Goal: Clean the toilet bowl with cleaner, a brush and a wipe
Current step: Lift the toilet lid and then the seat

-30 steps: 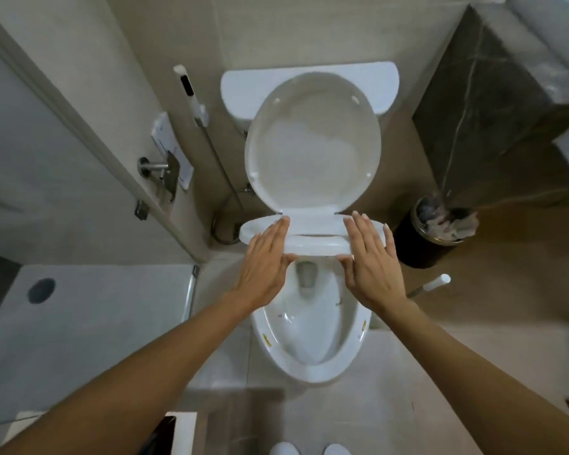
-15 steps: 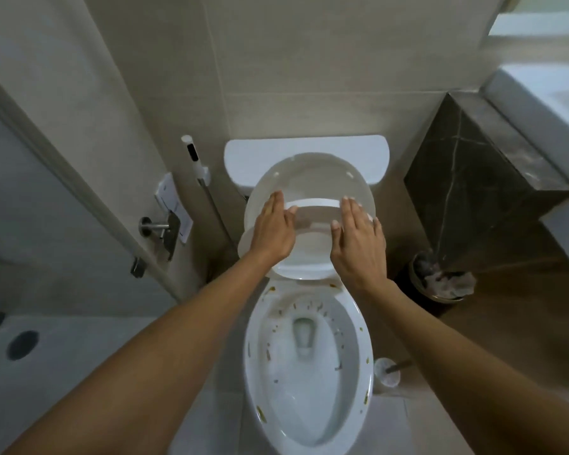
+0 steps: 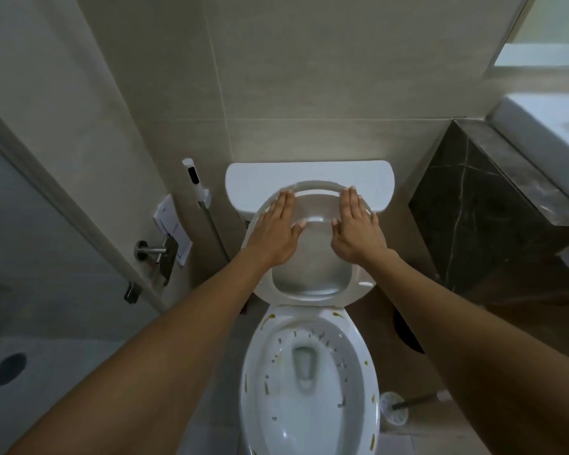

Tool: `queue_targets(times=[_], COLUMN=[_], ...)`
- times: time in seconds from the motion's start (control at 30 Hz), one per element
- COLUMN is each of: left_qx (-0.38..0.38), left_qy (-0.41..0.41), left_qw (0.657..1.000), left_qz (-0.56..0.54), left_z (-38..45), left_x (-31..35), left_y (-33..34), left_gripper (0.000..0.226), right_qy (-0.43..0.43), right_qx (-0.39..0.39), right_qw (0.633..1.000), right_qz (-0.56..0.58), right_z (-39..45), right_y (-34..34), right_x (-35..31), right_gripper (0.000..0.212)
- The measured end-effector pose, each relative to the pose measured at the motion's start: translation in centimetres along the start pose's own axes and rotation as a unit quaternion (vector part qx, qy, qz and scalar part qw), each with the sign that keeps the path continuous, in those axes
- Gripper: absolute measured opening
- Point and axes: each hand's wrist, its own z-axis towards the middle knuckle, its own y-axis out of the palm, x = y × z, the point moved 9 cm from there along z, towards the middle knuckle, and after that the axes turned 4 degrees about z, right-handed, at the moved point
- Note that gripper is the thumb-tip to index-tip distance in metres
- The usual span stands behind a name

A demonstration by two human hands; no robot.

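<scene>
Both hands (image 3: 273, 234) (image 3: 355, 231) press flat on the raised seat (image 3: 358, 284), exposing the bowl rim (image 3: 368, 356).

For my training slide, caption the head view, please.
Both hands, left hand and right hand, press the raised seat back above the soiled bowl.

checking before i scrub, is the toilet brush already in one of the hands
No, the toilet brush stands on the floor right of the bowl, while the left hand and right hand lie flat on the raised seat.
</scene>
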Motion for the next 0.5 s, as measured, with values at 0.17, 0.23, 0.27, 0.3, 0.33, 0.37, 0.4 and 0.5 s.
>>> queue_targets(times=[0.17, 0.23, 0.27, 0.3, 0.33, 0.37, 0.4, 0.5], left_qx=[-0.039, -0.046, -0.046, -0.044, -0.043, -0.041, -0.040, -0.043], left_qy=[-0.012, -0.019, -0.020, -0.019, -0.019, -0.018, -0.018, -0.016], left_qw=[0.999, 0.998, 0.998, 0.998, 0.998, 0.998, 0.998, 0.998], left_qz=[0.037, 0.041, 0.042, 0.041, 0.039, 0.038, 0.038, 0.037], left_z=[1.9, 2.3, 2.5, 2.5, 2.5, 2.5, 2.5, 2.6], left_x=[-0.3, -0.4, -0.4, -0.4, -0.4, -0.4, -0.5, -0.6], left_y=[-0.1, -0.1, 0.0, 0.0, 0.1, 0.2, 0.3, 0.3], left_gripper=[0.069, 0.069, 0.070, 0.070, 0.070, 0.070, 0.071, 0.070], right_qy=[0.021, 0.025, 0.026, 0.025, 0.024, 0.023, 0.021, 0.018], right_qx=[-0.032, -0.034, -0.032, -0.029, -0.026, -0.023, -0.023, -0.032], right_qw=[0.999, 0.999, 0.999, 0.999, 0.999, 0.999, 0.999, 0.999], right_qz=[-0.003, -0.005, -0.007, -0.011, -0.013, -0.014, -0.014, -0.006], right_z=[2.0, 2.4, 2.5, 2.5, 2.5, 2.5, 2.6, 2.8], right_y=[0.0, 0.1, 0.1, 0.2, 0.2, 0.3, 0.4, 0.5], right_x=[0.0, 0.1, 0.1, 0.2, 0.3, 0.4, 0.5, 0.5], right_gripper=[0.069, 0.070, 0.070, 0.071, 0.071, 0.072, 0.072, 0.073])
